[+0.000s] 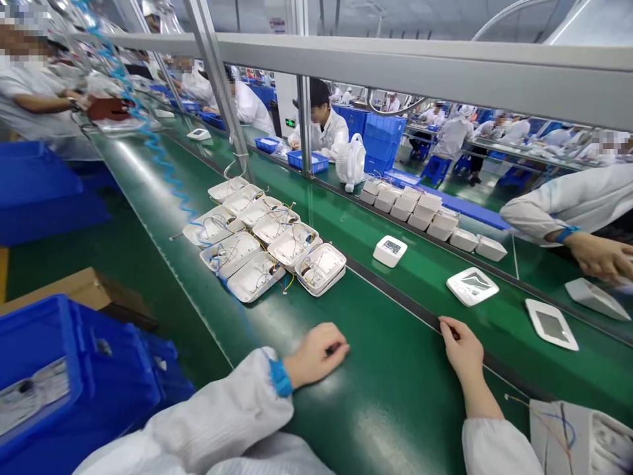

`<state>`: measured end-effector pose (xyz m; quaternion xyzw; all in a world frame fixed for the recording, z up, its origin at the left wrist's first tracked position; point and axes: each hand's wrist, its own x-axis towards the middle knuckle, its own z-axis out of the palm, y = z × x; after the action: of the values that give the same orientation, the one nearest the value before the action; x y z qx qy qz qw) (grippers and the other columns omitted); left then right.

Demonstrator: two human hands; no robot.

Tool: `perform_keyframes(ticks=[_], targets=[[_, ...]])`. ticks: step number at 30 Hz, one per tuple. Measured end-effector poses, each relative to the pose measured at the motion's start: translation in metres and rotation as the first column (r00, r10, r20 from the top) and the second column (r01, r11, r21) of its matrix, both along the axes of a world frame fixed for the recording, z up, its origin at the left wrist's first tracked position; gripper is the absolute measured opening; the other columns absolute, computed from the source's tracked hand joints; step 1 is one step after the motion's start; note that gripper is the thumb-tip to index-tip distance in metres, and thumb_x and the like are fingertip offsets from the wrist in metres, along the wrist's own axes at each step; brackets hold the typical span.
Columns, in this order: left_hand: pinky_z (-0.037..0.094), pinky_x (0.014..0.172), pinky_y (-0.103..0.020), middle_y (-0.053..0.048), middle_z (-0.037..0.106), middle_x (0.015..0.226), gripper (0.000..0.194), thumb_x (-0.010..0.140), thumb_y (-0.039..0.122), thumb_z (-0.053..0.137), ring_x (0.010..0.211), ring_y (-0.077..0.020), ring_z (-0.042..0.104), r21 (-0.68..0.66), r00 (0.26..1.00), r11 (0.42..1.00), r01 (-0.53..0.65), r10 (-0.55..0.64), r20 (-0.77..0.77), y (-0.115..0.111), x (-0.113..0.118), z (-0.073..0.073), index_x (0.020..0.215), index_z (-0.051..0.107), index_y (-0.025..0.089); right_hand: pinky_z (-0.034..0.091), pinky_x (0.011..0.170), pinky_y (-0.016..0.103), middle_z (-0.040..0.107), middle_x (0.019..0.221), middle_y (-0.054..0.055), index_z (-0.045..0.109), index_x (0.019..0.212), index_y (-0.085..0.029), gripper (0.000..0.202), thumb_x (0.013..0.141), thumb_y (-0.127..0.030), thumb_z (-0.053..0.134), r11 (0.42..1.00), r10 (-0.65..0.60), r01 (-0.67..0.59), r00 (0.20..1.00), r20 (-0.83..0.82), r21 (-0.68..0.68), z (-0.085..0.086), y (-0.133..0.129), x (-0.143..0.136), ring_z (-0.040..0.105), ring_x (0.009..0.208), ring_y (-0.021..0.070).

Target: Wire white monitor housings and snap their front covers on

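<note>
My left hand (316, 354), with a blue band at the wrist, rests on the green worktop (386, 402) with its fingers curled closed. A small dark spot shows inside the curl; I cannot tell whether it is a thing or shadow. My right hand (463, 351) is closed too, its fingertips at the black strip (413, 309) along the conveyor's near side; anything inside is hidden. Beyond my left hand lie several white plastic housings (254, 276) with thin coloured wires. White devices with grey screens (472, 285) sit on the green belt past my right hand.
At the lower right stands a white housing (558, 429) with loose wires. Blue bins (113, 356) and a cardboard box (93, 293) are at left. A metal frame (395, 63) crosses above the belt. A co-worker's hand (601, 254) reaches in at right, near stacked white housings (415, 208).
</note>
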<state>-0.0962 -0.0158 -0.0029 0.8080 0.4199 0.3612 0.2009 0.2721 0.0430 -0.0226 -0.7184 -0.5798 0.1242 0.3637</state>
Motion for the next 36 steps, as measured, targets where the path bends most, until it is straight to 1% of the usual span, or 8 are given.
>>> perform_keyframes(ticks=[3,6,12,17,21,29,33,36], targets=[[0.046,0.066,-0.033,-0.002,0.057,0.066,0.022,0.091,0.031,0.048,0.066,-0.0174,0.055,0.137,0.938,0.934,-0.329,0.340,-0.065,0.010,-0.075,0.000,0.072,0.055,0.022,0.052,0.077,0.041,0.075,0.101,0.009,0.076,0.092,-0.022,0.042,0.079,-0.052,0.050,0.999,0.032,-0.031,0.999,0.044,-0.013,-0.001,0.003,0.000,0.066,0.084,0.0269],[0.050,0.080,-0.040,-0.008,0.063,0.090,0.021,0.086,0.039,0.053,0.086,-0.0243,0.060,0.209,0.741,0.739,-0.640,0.666,-0.084,0.020,-0.136,-0.003,0.095,0.058,0.020,0.052,0.078,0.042,0.075,0.103,0.008,0.076,0.091,-0.024,0.041,0.080,-0.052,0.048,0.998,0.057,-0.056,0.995,0.084,-0.015,-0.002,0.003,-0.001,0.066,0.091,0.0284],[0.050,0.088,-0.044,-0.012,0.064,0.106,0.030,0.087,0.041,0.053,0.101,-0.0302,0.060,0.201,0.694,0.783,-0.589,0.618,-0.371,-0.006,-0.163,-0.013,0.107,0.056,0.018,0.051,0.079,0.042,0.074,0.106,0.006,0.075,0.089,-0.025,0.040,0.081,-0.052,0.047,0.996,0.085,-0.084,0.989,0.117,-0.012,-0.002,0.001,-0.002,0.065,0.099,0.0291],[0.052,0.082,-0.037,-0.007,0.065,0.102,0.019,0.088,0.035,0.056,0.093,-0.0241,0.062,0.137,0.812,0.882,-0.452,0.470,-0.345,-0.059,-0.138,-0.006,0.100,0.060,0.022,0.050,0.076,0.041,0.074,0.105,0.006,0.075,0.087,-0.025,0.039,0.081,-0.051,0.047,0.997,0.080,-0.082,0.988,0.129,0.008,-0.004,0.002,-0.003,0.065,0.098,0.0295],[0.050,0.078,-0.033,-0.005,0.066,0.096,0.011,0.092,0.024,0.051,0.088,-0.0199,0.061,0.032,0.914,0.976,-0.216,0.214,-0.345,-0.072,-0.092,0.004,0.094,0.062,0.023,0.050,0.079,0.041,0.074,0.104,0.006,0.075,0.086,-0.024,0.038,0.082,-0.050,0.047,0.996,0.083,-0.088,0.988,0.131,0.032,-0.004,0.003,-0.005,0.065,0.098,0.0290],[0.049,0.078,-0.035,-0.006,0.067,0.089,0.019,0.091,0.018,0.045,0.085,-0.0204,0.062,-0.088,0.948,0.977,0.196,-0.211,-0.237,-0.009,0.021,0.019,0.093,0.064,0.022,0.050,0.086,0.041,0.075,0.100,0.008,0.074,0.086,-0.022,0.034,0.086,-0.045,0.049,0.989,0.107,-0.114,0.991,0.080,0.093,0.004,-0.001,-0.008,0.066,0.096,0.0255],[0.050,0.093,-0.041,-0.010,0.065,0.108,0.029,0.088,0.013,0.041,0.104,-0.0227,0.061,-0.057,0.997,0.996,0.074,-0.073,0.021,0.028,0.065,0.012,0.106,0.063,0.019,0.052,0.085,0.038,0.075,0.099,0.008,0.074,0.087,-0.021,0.033,0.088,-0.042,0.048,0.989,0.080,-0.089,0.994,0.079,0.117,0.002,0.000,-0.007,0.067,0.093,0.0229],[0.042,0.106,-0.051,-0.014,0.058,0.128,0.036,0.084,0.012,0.045,0.122,-0.0283,0.053,-0.014,0.999,1.000,0.023,-0.023,0.023,0.042,0.096,0.002,0.116,0.061,0.017,0.053,0.080,0.036,0.074,0.100,0.009,0.074,0.089,-0.020,0.033,0.090,-0.040,0.048,0.989,0.051,-0.063,0.994,0.092,0.135,0.000,0.001,-0.007,0.067,0.093,0.0220]])
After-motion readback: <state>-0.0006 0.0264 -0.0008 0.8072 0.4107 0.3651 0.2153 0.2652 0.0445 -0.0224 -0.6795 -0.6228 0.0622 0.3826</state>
